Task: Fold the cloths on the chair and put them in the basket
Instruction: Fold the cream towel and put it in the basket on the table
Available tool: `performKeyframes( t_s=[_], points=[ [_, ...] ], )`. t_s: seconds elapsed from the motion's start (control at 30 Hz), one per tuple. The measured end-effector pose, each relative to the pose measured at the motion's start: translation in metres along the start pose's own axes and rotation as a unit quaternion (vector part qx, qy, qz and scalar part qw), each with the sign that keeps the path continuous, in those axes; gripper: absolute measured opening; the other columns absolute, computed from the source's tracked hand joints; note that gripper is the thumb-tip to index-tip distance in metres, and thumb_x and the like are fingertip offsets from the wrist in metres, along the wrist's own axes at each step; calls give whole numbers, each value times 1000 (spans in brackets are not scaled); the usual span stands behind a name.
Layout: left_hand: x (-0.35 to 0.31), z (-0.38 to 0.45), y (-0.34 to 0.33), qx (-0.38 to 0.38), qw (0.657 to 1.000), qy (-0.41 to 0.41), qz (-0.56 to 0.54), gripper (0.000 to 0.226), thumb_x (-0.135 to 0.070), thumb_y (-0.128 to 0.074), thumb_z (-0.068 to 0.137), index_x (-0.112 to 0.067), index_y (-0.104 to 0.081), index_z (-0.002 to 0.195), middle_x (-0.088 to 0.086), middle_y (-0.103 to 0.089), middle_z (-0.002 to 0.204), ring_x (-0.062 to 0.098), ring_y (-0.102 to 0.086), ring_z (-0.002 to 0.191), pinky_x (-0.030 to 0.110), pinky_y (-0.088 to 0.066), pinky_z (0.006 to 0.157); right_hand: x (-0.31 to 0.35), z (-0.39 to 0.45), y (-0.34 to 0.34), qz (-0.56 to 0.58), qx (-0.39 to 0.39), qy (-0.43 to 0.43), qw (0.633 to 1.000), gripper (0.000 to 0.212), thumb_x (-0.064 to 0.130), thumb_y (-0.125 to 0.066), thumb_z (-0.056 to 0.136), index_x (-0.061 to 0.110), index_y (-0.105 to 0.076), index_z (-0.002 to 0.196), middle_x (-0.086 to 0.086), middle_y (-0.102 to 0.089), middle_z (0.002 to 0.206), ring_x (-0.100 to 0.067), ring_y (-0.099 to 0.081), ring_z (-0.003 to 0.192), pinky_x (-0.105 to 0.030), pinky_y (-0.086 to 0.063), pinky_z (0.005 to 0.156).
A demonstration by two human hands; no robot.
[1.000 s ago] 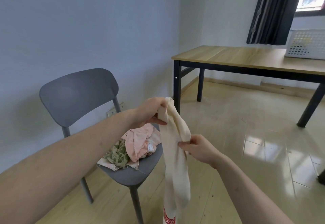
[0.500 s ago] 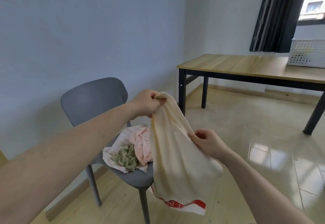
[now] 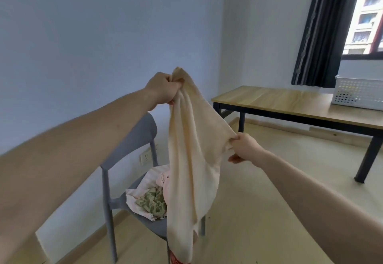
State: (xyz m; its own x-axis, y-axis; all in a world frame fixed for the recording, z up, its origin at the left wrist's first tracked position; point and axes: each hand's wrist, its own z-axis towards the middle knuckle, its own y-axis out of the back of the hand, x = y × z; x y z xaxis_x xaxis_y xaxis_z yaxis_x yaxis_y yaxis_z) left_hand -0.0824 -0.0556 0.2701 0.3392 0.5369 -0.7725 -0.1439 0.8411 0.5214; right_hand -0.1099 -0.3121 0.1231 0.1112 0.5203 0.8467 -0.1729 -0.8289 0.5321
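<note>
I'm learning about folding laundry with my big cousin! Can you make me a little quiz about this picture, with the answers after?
1. True or false: both hands are holding the cream cloth.
2. Where is the white basket? A) on the chair B) on the wooden table C) on the floor
3. Fill in: the green patterned cloth lies on the grey ____.

Key
1. True: the left hand grips the top corner up high, and the right hand pinches an edge lower down.
2. B: it sits on the wooden table, near the window.
3. chair, beside a pink cloth.
</note>
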Motion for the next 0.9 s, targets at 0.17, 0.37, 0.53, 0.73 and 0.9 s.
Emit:
performKeyframes(
  t_s=[0.17, 0.37, 0.53, 0.73, 0.9],
  points=[
    [-16, 27, 56, -70, 997, 16, 16, 32, -37, -56, 99, -9, -69, 105, 15, -75, 108, 23, -74, 79, 30, -56, 76, 83, 31, 44, 266, -47, 33, 962, 13, 3, -50, 103, -1, -57, 113, -18, -70, 108, -25, -78, 69, -34, -65, 68],
    [-37, 58, 95, -147, 988, 22, 49, 20, -31, -52, 99, -15, -61, 94, 5, -65, 94, 19, -64, 73, 28, -41, 55, 165, 60, 72, 318, -83, 110, 938, 7, 2, -52, 103, 4, -57, 99, -14, -68, 100, -26, -78, 75, -37, -66, 78],
    [-41, 86, 110, -168, 985, 21, 37, 13, -29, -52, 100, -20, -60, 95, 2, -59, 97, 23, -65, 78, 38, -57, 85, 197, 80, 74, 295, -113, 102, 943, 23, 4, -46, 103, 7, -63, 119, -15, -66, 106, -40, -79, 81, -43, -67, 73],
    [-26, 111, 111, -179, 983, 12, 51, 21, -32, -52, 99, -19, -62, 87, 4, -61, 94, 26, -59, 84, 38, -50, 76, 208, 105, 69, 276, -144, 114, 944, 31, 6, -41, 101, 10, -66, 118, -15, -69, 113, -37, -79, 77, -37, -67, 65],
    [-24, 110, 123, -192, 980, -4, 42, 24, -37, -53, 98, -18, -63, 89, 5, -61, 92, 25, -59, 82, 35, -46, 71, 215, 97, 68, 283, -154, 134, 937, 31, 7, -40, 98, 10, -68, 112, -12, -69, 111, -34, -79, 75, -34, -66, 63]
  ],
)
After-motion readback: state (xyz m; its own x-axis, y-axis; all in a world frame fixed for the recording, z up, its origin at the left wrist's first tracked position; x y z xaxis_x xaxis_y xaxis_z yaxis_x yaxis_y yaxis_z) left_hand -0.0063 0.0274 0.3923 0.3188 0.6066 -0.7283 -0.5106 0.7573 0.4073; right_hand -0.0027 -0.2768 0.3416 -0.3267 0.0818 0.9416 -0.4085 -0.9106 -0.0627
